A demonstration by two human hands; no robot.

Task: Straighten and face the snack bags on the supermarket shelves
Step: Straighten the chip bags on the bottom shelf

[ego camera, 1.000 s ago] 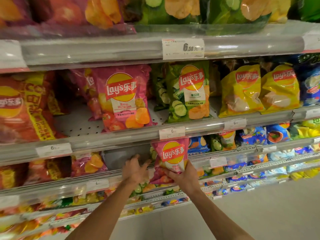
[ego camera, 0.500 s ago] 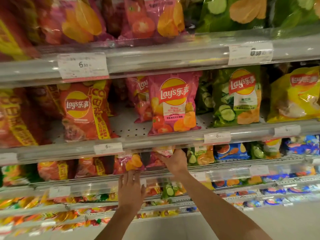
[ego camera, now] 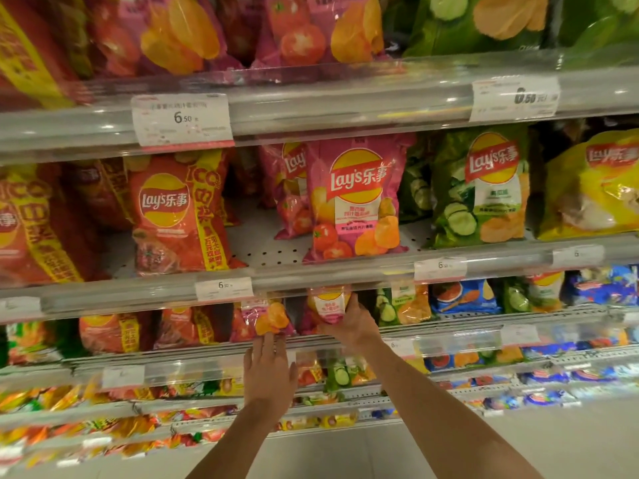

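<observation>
My right hand (ego camera: 349, 324) grips the bottom of a pink Lay's tomato bag (ego camera: 328, 302) standing on the third shelf, its top hidden behind the shelf rail above. A second pink bag (ego camera: 266, 318) stands just to its left. My left hand (ego camera: 271, 369) hovers with straight fingers in front of the shelf rail (ego camera: 207, 354), fingertips just below that second bag, holding nothing. One shelf up, a larger pink tomato bag (ego camera: 356, 198) faces forward.
Red Lay's bags (ego camera: 176, 216) stand left, green cucumber bags (ego camera: 480, 188) and yellow bags (ego camera: 594, 188) right on the middle shelf. Clear rails with price tags (ego camera: 183, 119) front every shelf. Blue bags (ego camera: 463, 295) sit right of my right hand. Pale floor lies below.
My right hand has pushed the pink bag back under the shelf rail onto the third shelf. My left hand dropped away from the shelf and opened flat. The view shifted left.
</observation>
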